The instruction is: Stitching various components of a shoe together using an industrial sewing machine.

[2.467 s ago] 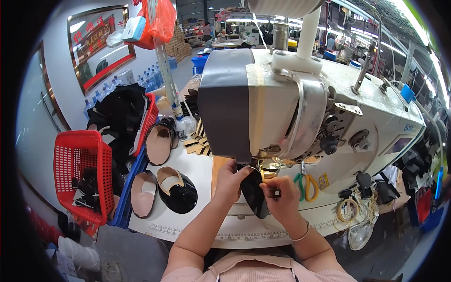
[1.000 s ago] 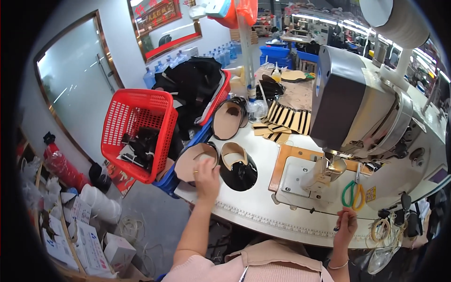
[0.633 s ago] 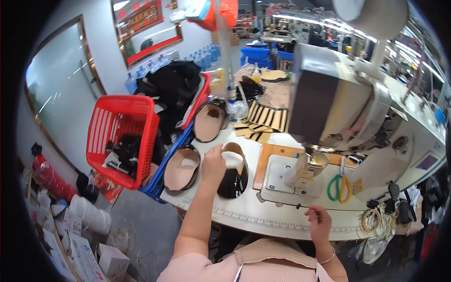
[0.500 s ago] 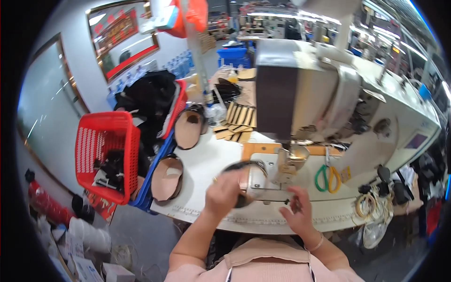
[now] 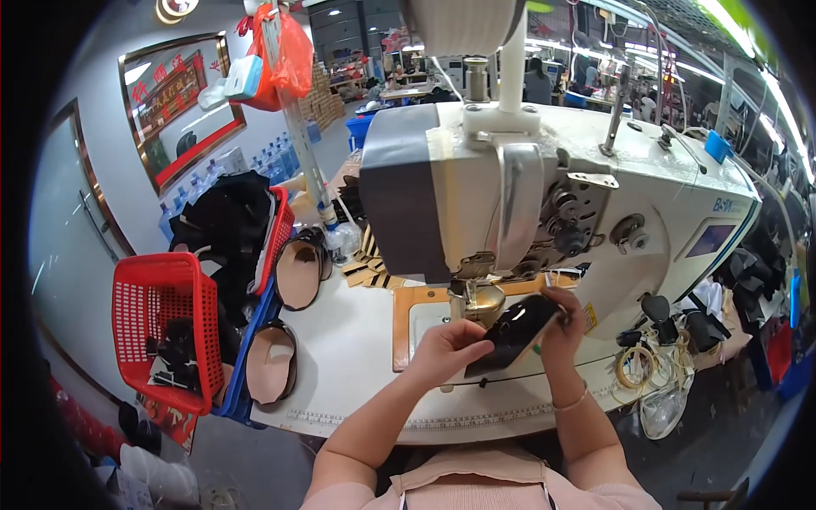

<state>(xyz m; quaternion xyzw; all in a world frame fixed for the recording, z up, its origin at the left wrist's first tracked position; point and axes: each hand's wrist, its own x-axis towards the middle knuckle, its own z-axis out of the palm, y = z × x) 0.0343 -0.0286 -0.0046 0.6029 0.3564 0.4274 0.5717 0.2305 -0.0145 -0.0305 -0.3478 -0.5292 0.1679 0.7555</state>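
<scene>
Bright, even indoor light inside a dark fisheye rim.
Strip lights (image 5: 733,25) glare at upper right; highlights gleam on the glossy black piece (image 5: 518,329). The bench (image 5: 336,361) bows at its front edge, corners fall to black, and distant detail looks soft.

Shoe upper (image 5: 512,338): was held between left hand (image 5: 449,348) and right hand (image 5: 566,330), before sewing machine (image 5: 406,195) | Shoe pieces (image 5: 270,371): lay on table (image 5: 340,357), left of machine | Basket (image 5: 153,293): stood farther left, with scraps (image 5: 177,344) inside | Coils (image 5: 620,371): were at table's right end
</scene>
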